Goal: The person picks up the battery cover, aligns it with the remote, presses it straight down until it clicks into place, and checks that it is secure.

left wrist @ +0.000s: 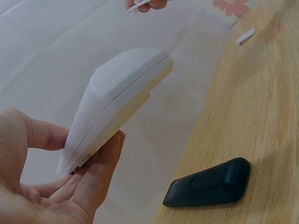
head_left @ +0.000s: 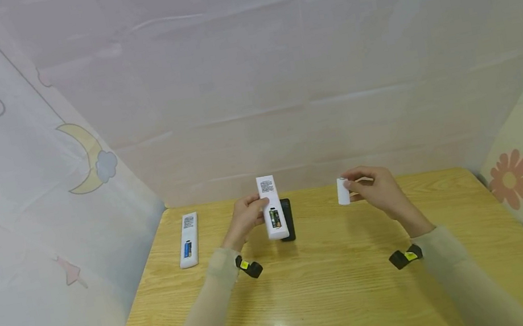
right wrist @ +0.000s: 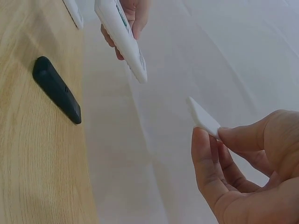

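My left hand [head_left: 246, 218] grips a white remote control [head_left: 274, 227] between thumb and fingers, raised above the table. Its back faces the head camera, and batteries [head_left: 275, 218] show in the uncovered compartment. To the right, my right hand [head_left: 374, 187] pinches a small white battery cover [head_left: 343, 191] between thumb and fingertips, held in the air apart from the remote. Behind and below the held remote lies a black remote control [left wrist: 208, 184], partly hidden in the head view. A second white remote [head_left: 188, 241] lies at the left with a blue battery [head_left: 187, 249] in its uncovered compartment.
The wooden table [head_left: 304, 294] ends at the back against a pale cloth wall [head_left: 277, 68]. Patterned cloth [head_left: 33, 224] hangs at both sides. Another small white piece [left wrist: 245, 36] lies on the table in the left wrist view.
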`<action>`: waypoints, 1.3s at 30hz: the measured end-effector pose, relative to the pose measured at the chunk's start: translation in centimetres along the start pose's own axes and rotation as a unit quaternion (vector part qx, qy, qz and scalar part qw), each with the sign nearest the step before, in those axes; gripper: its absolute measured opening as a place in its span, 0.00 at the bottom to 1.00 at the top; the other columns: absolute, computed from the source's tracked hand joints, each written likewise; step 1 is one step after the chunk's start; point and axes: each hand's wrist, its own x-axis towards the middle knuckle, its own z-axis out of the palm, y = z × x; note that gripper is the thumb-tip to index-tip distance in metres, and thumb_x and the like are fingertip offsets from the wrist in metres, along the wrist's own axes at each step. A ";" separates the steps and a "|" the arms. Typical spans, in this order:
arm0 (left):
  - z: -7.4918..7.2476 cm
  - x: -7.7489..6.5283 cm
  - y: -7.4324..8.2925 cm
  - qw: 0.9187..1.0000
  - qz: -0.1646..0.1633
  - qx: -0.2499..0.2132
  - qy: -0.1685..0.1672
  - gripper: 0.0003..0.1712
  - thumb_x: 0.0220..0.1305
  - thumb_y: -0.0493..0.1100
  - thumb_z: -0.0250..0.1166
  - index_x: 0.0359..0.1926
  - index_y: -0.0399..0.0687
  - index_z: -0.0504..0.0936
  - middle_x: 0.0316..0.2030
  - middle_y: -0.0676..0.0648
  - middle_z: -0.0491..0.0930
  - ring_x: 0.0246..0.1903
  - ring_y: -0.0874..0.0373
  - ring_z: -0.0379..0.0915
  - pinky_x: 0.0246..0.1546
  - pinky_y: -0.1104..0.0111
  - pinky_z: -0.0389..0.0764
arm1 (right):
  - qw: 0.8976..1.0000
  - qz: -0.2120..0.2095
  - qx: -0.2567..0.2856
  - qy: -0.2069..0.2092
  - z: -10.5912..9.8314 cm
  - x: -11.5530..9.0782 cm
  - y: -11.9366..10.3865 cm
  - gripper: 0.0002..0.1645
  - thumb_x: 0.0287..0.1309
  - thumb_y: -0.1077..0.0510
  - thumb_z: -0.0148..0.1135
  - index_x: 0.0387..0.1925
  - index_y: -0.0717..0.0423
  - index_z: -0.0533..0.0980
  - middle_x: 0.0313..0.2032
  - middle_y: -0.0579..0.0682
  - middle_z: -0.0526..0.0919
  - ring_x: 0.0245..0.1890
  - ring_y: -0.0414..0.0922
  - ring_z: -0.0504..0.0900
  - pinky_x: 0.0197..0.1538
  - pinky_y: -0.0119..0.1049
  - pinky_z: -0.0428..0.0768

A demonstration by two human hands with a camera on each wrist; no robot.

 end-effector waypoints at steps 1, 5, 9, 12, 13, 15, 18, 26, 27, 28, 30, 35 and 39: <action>0.0 0.0 0.0 1.000 0.000 -0.001 0.000 0.30 0.77 0.45 0.64 0.71 0.30 0.74 0.59 0.32 0.84 0.52 0.41 0.88 0.51 0.60 0.91 | 1.000 0.001 0.000 0.000 0.1 0.0 0.0 0.20 0.77 0.60 0.63 0.63 0.66 0.80 0.57 0.68 0.79 0.47 0.38 0.88 0.46 0.38 0.92; 0.1 0.0 0.1 1.000 0.000 -0.004 -0.001 0.30 0.77 0.45 0.64 0.72 0.31 0.74 0.60 0.32 0.83 0.53 0.41 0.88 0.52 0.59 0.90 | 1.000 -0.004 0.003 -0.002 0.2 0.0 -0.1 0.20 0.77 0.60 0.63 0.63 0.67 0.80 0.57 0.68 0.79 0.46 0.37 0.88 0.46 0.37 0.92; 0.1 0.1 0.1 1.000 -0.001 -0.007 0.002 0.30 0.78 0.45 0.63 0.72 0.32 0.74 0.60 0.33 0.83 0.53 0.41 0.88 0.52 0.60 0.90 | 1.000 -0.009 0.004 -0.004 0.4 -0.1 -0.4 0.20 0.77 0.60 0.63 0.63 0.68 0.80 0.56 0.68 0.78 0.46 0.36 0.88 0.47 0.39 0.92; 0.2 0.1 0.2 1.000 -0.002 -0.006 0.003 0.30 0.78 0.45 0.64 0.72 0.32 0.74 0.60 0.33 0.83 0.52 0.42 0.88 0.51 0.61 0.91 | 1.000 -0.007 0.007 -0.002 0.5 -0.1 -0.5 0.20 0.77 0.60 0.63 0.63 0.68 0.80 0.56 0.66 0.78 0.47 0.36 0.88 0.48 0.40 0.92; 0.2 0.2 0.2 1.000 -0.003 -0.006 0.004 0.30 0.77 0.45 0.64 0.72 0.32 0.74 0.60 0.33 0.83 0.52 0.43 0.88 0.51 0.61 0.91 | 1.000 -0.006 0.008 -0.002 0.5 -0.1 -0.6 0.20 0.77 0.60 0.63 0.63 0.68 0.79 0.56 0.66 0.78 0.47 0.36 0.88 0.48 0.40 0.92; 0.3 0.2 0.2 1.000 -0.004 -0.005 0.004 0.31 0.77 0.46 0.64 0.72 0.32 0.74 0.60 0.33 0.84 0.51 0.44 0.88 0.50 0.61 0.91 | 1.000 -0.004 0.009 -0.001 0.6 -0.1 -0.6 0.21 0.77 0.60 0.63 0.64 0.68 0.80 0.56 0.66 0.78 0.47 0.36 0.88 0.49 0.42 0.92; 0.4 0.2 0.2 1.000 -0.004 -0.005 0.005 0.31 0.77 0.46 0.65 0.72 0.33 0.74 0.60 0.33 0.84 0.51 0.44 0.88 0.50 0.61 0.91 | 1.000 -0.001 0.013 -0.001 0.7 -0.1 -0.7 0.21 0.77 0.60 0.63 0.64 0.68 0.79 0.57 0.67 0.78 0.47 0.37 0.88 0.49 0.43 0.92; 0.7 0.4 0.0 1.000 -0.006 -0.008 0.007 0.31 0.77 0.46 0.65 0.72 0.32 0.74 0.60 0.32 0.83 0.53 0.42 0.88 0.52 0.59 0.90 | 1.000 -0.006 0.020 -0.003 0.8 -0.2 -1.1 0.21 0.77 0.61 0.63 0.64 0.69 0.79 0.58 0.70 0.77 0.47 0.37 0.88 0.50 0.44 0.91; 0.7 0.4 0.0 1.000 -0.007 -0.006 0.008 0.31 0.77 0.46 0.65 0.73 0.32 0.74 0.60 0.33 0.83 0.53 0.42 0.88 0.52 0.59 0.90 | 1.000 -0.006 0.020 -0.003 0.8 -0.3 -1.1 0.21 0.77 0.61 0.63 0.64 0.69 0.79 0.58 0.70 0.77 0.47 0.37 0.88 0.50 0.44 0.91; 0.7 0.4 0.0 1.000 -0.008 -0.006 0.009 0.32 0.77 0.46 0.65 0.73 0.32 0.74 0.60 0.33 0.83 0.53 0.42 0.88 0.52 0.59 0.90 | 1.000 -0.006 0.019 -0.002 0.9 -0.3 -1.1 0.21 0.77 0.61 0.63 0.64 0.69 0.79 0.58 0.70 0.77 0.47 0.37 0.88 0.50 0.44 0.92; 0.6 0.3 0.0 1.000 -0.009 -0.007 0.010 0.31 0.77 0.46 0.65 0.73 0.33 0.74 0.60 0.33 0.83 0.53 0.42 0.88 0.53 0.59 0.90 | 1.000 -0.006 0.017 -0.002 0.9 -0.3 -1.2 0.21 0.77 0.60 0.63 0.64 0.68 0.79 0.58 0.70 0.77 0.47 0.38 0.88 0.49 0.43 0.92; 0.5 0.1 0.3 1.000 -0.009 -0.012 0.010 0.31 0.77 0.45 0.65 0.73 0.33 0.73 0.61 0.33 0.83 0.54 0.42 0.87 0.52 0.60 0.90 | 1.000 -0.007 0.019 -0.003 1.1 -0.3 -1.2 0.21 0.76 0.60 0.64 0.64 0.67 0.80 0.58 0.70 0.78 0.47 0.38 0.88 0.48 0.42 0.92; 0.6 0.1 0.3 1.000 -0.006 -0.016 0.006 0.32 0.77 0.45 0.65 0.73 0.32 0.73 0.61 0.32 0.82 0.54 0.41 0.87 0.52 0.61 0.90 | 1.000 -0.009 0.022 -0.006 1.2 -0.2 -1.2 0.21 0.76 0.60 0.64 0.63 0.68 0.80 0.58 0.70 0.78 0.46 0.38 0.88 0.48 0.41 0.92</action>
